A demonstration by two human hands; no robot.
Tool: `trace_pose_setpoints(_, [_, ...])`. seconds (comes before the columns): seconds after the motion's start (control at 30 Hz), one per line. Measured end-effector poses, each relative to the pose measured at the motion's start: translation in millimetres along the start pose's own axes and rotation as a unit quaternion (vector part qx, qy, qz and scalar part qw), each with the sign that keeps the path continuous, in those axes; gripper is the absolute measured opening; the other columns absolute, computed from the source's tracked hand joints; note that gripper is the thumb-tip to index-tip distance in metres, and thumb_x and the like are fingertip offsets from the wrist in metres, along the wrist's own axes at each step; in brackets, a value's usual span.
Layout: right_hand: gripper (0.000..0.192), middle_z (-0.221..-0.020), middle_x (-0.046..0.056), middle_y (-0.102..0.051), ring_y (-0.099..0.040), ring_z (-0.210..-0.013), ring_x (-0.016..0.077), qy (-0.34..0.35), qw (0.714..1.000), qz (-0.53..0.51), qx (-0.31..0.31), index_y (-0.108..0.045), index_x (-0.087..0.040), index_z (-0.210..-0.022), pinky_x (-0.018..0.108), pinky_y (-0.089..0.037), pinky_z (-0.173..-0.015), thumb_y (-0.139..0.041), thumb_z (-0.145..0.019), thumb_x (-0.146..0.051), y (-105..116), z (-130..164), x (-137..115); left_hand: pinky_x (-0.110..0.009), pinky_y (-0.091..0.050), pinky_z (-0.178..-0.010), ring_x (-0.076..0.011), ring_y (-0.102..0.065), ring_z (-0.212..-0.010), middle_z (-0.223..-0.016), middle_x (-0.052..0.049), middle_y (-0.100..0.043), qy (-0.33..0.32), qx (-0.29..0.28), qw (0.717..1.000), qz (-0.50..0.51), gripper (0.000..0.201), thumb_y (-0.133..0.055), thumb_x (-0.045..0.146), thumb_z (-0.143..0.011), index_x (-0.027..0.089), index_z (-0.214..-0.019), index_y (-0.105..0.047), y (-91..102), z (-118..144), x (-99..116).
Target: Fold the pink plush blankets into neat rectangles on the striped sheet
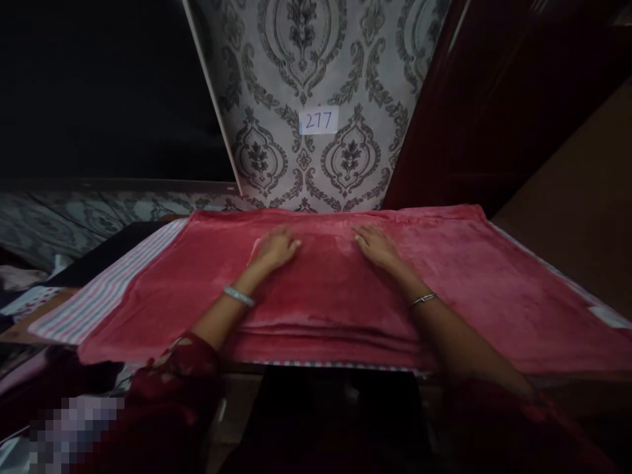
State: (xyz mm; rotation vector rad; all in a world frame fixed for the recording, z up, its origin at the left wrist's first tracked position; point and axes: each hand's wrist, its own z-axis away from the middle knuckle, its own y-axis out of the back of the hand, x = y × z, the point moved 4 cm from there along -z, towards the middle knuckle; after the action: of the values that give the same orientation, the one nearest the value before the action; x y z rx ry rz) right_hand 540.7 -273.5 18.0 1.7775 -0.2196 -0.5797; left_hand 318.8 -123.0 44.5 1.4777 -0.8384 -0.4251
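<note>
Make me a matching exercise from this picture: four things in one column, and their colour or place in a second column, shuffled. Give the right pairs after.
Column one:
1. blanket
2. striped cloth
3. paper label
4. left hand

Column two:
A. white, stuck on the patterned wall, marked 277
B. pink and white, sticking out from under the blanket at the left
C. red and plush, spread across the table
D. palm down on the blanket, a pale bangle at its wrist

Right pairs: 1-C, 2-B, 3-A, 4-D. The right hand lies flat on the blanket too, wearing a thin metal bangle.
</note>
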Motion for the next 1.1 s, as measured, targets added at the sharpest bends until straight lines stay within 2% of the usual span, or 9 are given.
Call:
trace_pose_setpoints(0.1, [0.053, -0.165, 0.007, -0.031, -0.024, -0.153, 0.0283, 0.089, 0.995, 0.0, -0.034, -0.04, -0.027, -0.156, 0.054, -0.024, -0.121, -0.031, -0.105, -0.035, -11, 25, -26, -0.041, -0.028, -0.123, -0.0254, -0.042, -0.145, -0.155, -0.01, -0.049, -0.202, -0.01, 0.979, -0.004, 0.053, -0.045, 0.043, -0.101, 0.02, -0.149, -0.05, -16.3, 69, 42])
trace_pose_setpoints(0.2, [0.053, -0.168, 0.005, -0.024, -0.02, -0.154, 0.03, 0.125, 0.989, 0.014, -0.074, -0.036, -0.031, -0.158, 0.058, -0.024, -0.12, -0.035, -0.105, -0.04, -30, 46, -40, -0.055, -0.021, -0.125, -0.0291, -0.03, -0.152, -0.163, -0.01, -0.038, -0.24, -0.012, 0.97, -0.028, 0.06, -0.046, 0.049, -0.1, 0.025, -0.155, -0.041, -45.9, 125, 59])
trace_pose_setpoints(0.27, [0.054, -0.168, 0.006, -0.023, -0.02, -0.154, 0.0303, 0.13, 0.989, 0.023, -0.071, -0.035, -0.031, -0.158, 0.06, -0.023, -0.12, -0.035, -0.105, -0.042, -39, 52, -43, -0.062, -0.019, -0.124, -0.0319, -0.023, -0.154, -0.166, -0.01, -0.031, -0.229, -0.004, 0.972, -0.044, 0.066, -0.049, 0.052, -0.098, 0.026, -0.157, -0.037, -63.2, 143, 60])
trace_pose_setpoints(0.37, [0.054, -0.168, 0.007, -0.022, -0.02, -0.155, 0.0302, 0.132, 0.989, 0.03, -0.06, -0.034, -0.031, -0.159, 0.06, -0.021, -0.12, -0.034, -0.105, -0.042, -39, 56, -44, -0.064, -0.017, -0.123, -0.0332, -0.02, -0.155, -0.167, -0.011, -0.027, -0.215, 0.019, 0.975, -0.052, 0.07, -0.052, 0.055, -0.096, 0.025, -0.158, -0.035, -75.4, 149, 58])
trace_pose_setpoints(0.5, [0.055, -0.167, 0.007, -0.027, -0.022, -0.154, 0.0319, 0.106, 0.99, 0.045, -0.081, -0.035, -0.034, -0.158, 0.063, -0.02, -0.119, -0.037, -0.104, -0.047, -31, 69, -38, -0.063, -0.019, -0.123, -0.033, -0.022, -0.154, -0.167, -0.009, -0.027, -0.228, 0.032, 0.972, -0.045, 0.068, -0.056, 0.052, -0.095, 0.031, -0.157, -0.036, -74.2, 148, 55])
trace_pose_setpoints(0.6, [0.055, -0.165, 0.007, -0.031, -0.022, -0.153, 0.0341, 0.065, 0.995, 0.063, -0.041, -0.041, -0.035, -0.155, 0.067, -0.017, -0.119, -0.038, -0.103, -0.052, -29, 87, -26, -0.063, -0.02, -0.122, -0.034, -0.023, -0.154, -0.168, -0.009, -0.027, -0.237, 0.039, 0.97, -0.047, 0.067, -0.06, 0.048, -0.094, 0.036, -0.156, -0.038, -74.3, 149, 54])
trace_pose_setpoints(0.83, [0.054, -0.164, 0.007, -0.035, -0.027, -0.152, 0.0303, 0.026, 0.998, 0.051, -0.017, -0.042, -0.028, -0.155, 0.059, -0.022, -0.121, -0.038, -0.104, -0.043, -30, 115, -15, -0.064, -0.023, -0.121, -0.0338, -0.026, -0.154, -0.166, -0.009, -0.031, -0.251, 0.052, 0.965, -0.05, 0.064, -0.061, 0.047, -0.094, 0.035, -0.154, -0.042, -74.3, 150, 54])
trace_pose_setpoints(0.93, [0.052, -0.162, 0.008, -0.038, -0.028, -0.151, 0.0324, 0.007, 0.999, 0.05, 0.01, -0.045, -0.031, -0.153, 0.065, -0.021, -0.119, -0.039, -0.103, -0.046, -24, 134, -17, -0.059, -0.026, -0.123, -0.0294, -0.036, -0.15, -0.161, -0.009, -0.041, -0.247, 0.064, 0.966, -0.047, 0.057, -0.054, 0.045, -0.097, 0.032, -0.152, -0.046, -63.7, 152, 35])
trace_pose_setpoints(1.1, [0.051, -0.162, 0.004, -0.038, -0.028, -0.151, 0.0318, -0.022, 0.997, 0.042, 0.06, -0.05, -0.03, -0.15, 0.062, -0.028, -0.117, -0.037, -0.103, -0.044, -32, 166, -10, -0.065, -0.026, -0.12, -0.0342, -0.04, -0.147, -0.157, -0.011, -0.045, -0.115, 0.102, 0.985, -0.075, 0.056, -0.049, 0.045, -0.097, 0.03, -0.15, -0.049, -52.3, 149, -24])
